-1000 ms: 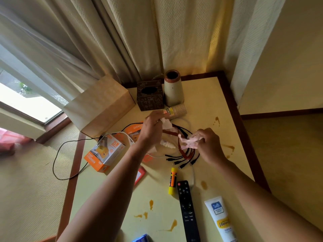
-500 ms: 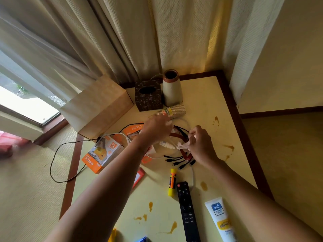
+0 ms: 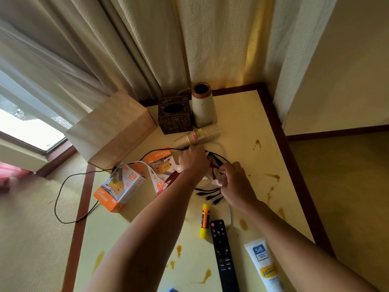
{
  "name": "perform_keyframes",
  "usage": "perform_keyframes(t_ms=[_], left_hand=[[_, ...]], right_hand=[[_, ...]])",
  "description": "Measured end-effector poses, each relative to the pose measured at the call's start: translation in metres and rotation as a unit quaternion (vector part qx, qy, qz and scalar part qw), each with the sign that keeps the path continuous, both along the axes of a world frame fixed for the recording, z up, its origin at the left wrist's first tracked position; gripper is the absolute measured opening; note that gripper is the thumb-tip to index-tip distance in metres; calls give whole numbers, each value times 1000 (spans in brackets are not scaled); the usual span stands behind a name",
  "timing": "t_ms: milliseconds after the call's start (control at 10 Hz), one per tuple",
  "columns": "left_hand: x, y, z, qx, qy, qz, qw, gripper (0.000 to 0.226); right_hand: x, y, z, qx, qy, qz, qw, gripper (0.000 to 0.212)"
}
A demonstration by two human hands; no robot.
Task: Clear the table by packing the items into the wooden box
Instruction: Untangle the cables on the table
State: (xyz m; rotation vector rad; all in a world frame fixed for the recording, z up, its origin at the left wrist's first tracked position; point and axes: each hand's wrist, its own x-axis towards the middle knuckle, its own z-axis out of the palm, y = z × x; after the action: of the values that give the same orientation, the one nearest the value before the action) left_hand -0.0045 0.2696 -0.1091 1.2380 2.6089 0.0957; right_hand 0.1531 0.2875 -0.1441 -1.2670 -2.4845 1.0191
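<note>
The wooden box (image 3: 111,127) sits at the back left of the surface (image 3: 248,127). The tissue box (image 3: 174,115) is to its right and the vase (image 3: 203,106) right of that. A stack of cups (image 3: 202,134) lies on its side just before the vase. Two charger boxes lie left of centre — one (image 3: 120,186) before the wooden box, the other (image 3: 161,167) to its right. At the centre lie the cables (image 3: 210,193). The left hand (image 3: 193,163) grips them at the back, and the right hand (image 3: 233,182), nearer, pinches a crumpled wad (image 3: 215,182) among them. Before the cables lies the glue stick (image 3: 205,220) — then the remote (image 3: 223,249), with the tube (image 3: 263,266) to its right.
</note>
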Motion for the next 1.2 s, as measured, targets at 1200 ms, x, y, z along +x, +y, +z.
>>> perform_keyframes(t_ms=[1200], left_hand=[[277, -129, 154, 326, -516, -100, 786, 31]], right_hand=[[275, -129, 153, -132, 390, -370, 833, 25]])
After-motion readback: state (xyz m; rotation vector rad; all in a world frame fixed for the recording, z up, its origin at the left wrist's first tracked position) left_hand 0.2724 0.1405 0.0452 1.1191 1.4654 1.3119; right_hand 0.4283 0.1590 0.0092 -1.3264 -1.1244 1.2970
